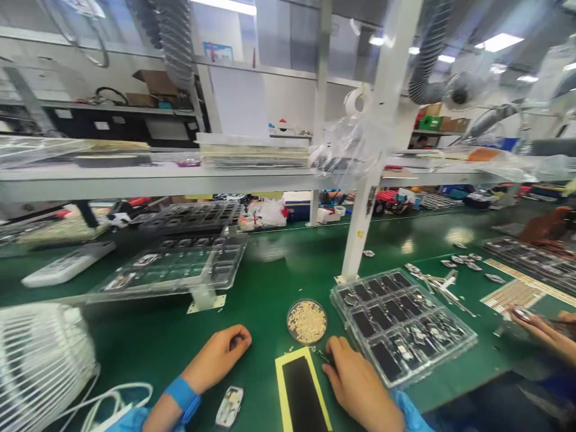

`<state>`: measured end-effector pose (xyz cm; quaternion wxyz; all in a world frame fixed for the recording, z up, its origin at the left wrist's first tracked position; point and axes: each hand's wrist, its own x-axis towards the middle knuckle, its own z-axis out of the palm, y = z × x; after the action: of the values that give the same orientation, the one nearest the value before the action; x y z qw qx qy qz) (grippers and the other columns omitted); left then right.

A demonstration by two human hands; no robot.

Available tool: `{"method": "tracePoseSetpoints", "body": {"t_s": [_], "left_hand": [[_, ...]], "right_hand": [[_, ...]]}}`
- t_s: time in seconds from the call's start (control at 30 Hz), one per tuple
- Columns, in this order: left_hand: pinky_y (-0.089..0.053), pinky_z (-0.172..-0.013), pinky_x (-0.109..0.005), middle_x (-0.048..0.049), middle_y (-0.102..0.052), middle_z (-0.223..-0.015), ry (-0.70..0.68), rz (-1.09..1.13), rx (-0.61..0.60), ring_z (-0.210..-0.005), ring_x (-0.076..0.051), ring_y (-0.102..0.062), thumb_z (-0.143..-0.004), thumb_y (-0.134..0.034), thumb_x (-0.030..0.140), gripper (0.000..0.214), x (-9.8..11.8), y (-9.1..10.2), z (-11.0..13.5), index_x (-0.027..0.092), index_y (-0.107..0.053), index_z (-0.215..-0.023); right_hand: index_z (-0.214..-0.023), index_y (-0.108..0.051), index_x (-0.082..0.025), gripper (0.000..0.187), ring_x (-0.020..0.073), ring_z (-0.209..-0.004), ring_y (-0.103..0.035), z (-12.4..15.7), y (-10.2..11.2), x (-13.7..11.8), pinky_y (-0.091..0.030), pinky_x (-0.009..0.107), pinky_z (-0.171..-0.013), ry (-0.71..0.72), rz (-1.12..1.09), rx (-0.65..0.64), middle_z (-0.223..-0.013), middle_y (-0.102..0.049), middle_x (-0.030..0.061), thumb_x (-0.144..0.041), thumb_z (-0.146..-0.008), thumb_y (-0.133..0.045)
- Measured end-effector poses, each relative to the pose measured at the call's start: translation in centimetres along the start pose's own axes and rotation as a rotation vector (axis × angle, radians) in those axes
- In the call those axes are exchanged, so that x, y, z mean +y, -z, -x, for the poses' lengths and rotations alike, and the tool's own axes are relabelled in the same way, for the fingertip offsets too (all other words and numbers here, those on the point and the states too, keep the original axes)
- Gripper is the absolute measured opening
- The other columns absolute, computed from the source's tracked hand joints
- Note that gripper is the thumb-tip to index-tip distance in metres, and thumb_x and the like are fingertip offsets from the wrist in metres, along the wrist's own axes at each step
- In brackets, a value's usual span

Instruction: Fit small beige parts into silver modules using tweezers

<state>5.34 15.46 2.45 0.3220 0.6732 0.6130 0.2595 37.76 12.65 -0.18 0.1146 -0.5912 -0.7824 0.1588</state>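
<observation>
My left hand (219, 358) rests on the green bench top, its fingers curled into a loose fist around something I cannot make out. My right hand (355, 381) lies beside a black pad with a yellow border (300, 390), fingers pinched on thin dark tweezers (324, 357) that point toward the pad. A small round dish of pale tiny parts (306, 321) sits just beyond both hands. A small silver metal part (230, 406) lies near my left wrist, which wears a blue band.
A clear tray of dark rectangular parts (400, 321) lies right of my right hand. Another clear tray (175, 267) stands raised at the left, a white fan guard (40, 360) at the near left. A co-worker's hand (540, 327) works at the right edge. A white post (360, 234) rises mid-bench.
</observation>
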Motion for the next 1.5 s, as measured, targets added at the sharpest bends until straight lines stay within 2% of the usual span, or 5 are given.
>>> {"method": "tracePoseSetpoints", "body": {"t_s": [0.23, 0.57, 0.8, 1.17, 1.5], "left_hand": [[-0.023, -0.121, -0.048, -0.0009, -0.047, -0.154, 0.107, 0.112, -0.093, -0.144, -0.034, -0.038, -0.057, -0.087, 0.016, 0.079, -3.1, 0.0, 8.4, 0.043, -0.068, -0.128], [-0.046, -0.074, -0.029, 0.0016, -0.066, -0.093, 0.014, 0.333, -0.039, -0.082, -0.018, -0.061, -0.07, -0.069, 0.01, 0.044, 2.8, -4.1, 4.9, 0.024, -0.054, -0.109], [-0.045, -0.072, -0.026, -0.0062, -0.066, -0.106, 0.021, 0.822, -0.101, -0.087, -0.018, -0.062, -0.061, -0.074, 0.011, 0.058, 4.4, -8.7, 0.2, 0.017, -0.052, -0.114], [-0.045, -0.072, -0.027, -0.0053, -0.07, -0.1, 0.052, 0.668, -0.1, -0.086, -0.019, -0.064, -0.075, -0.065, 0.012, 0.048, 4.7, -8.9, 2.5, 0.017, -0.057, -0.121], [-0.045, -0.068, -0.027, -0.0076, -0.073, -0.098, 0.12, 0.759, -0.09, -0.086, -0.021, -0.067, -0.072, -0.073, 0.016, 0.049, 4.2, -8.9, 2.3, 0.017, -0.061, -0.12]], "right_hand": [[-0.088, -0.045, -0.03, 0.012, 0.0321, -0.078, -0.068, -0.2, -3.1, 3.5, -0.053, 0.049, -0.07, 0.03, -0.212, 0.007, -0.095, -0.06, 0.009, -0.037, -0.096, -0.039], [-0.124, -0.057, -0.024, 0.034, 0.0193, -0.07, -0.064, -0.5, 0.1, 1.6, -0.054, 0.025, -0.061, 0.148, -0.739, 0.147, -0.09, -0.064, 0.0032, -0.051, -0.104, -0.052], [-0.104, -0.068, -0.021, 0.026, 0.0215, -0.077, -0.069, -0.5, -1.9, 2.8, -0.059, 0.024, -0.065, 0.131, -0.833, 0.213, -0.092, -0.069, 0.0065, -0.047, -0.1, -0.064], [-0.113, -0.065, -0.029, 0.016, 0.02, -0.104, -0.067, -0.9, -1.5, -0.9, -0.057, 0.029, -0.094, 0.453, -0.97, 0.336, -0.107, -0.07, 0.0024, -0.018, -0.102, -0.062], [-0.104, -0.067, -0.028, 0.005, 0.0178, -0.094, -0.069, -0.5, -1.9, -0.6, -0.059, 0.024, -0.083, 0.333, -1.178, 0.185, -0.106, -0.072, 0.002, -0.028, -0.105, -0.062]]}}
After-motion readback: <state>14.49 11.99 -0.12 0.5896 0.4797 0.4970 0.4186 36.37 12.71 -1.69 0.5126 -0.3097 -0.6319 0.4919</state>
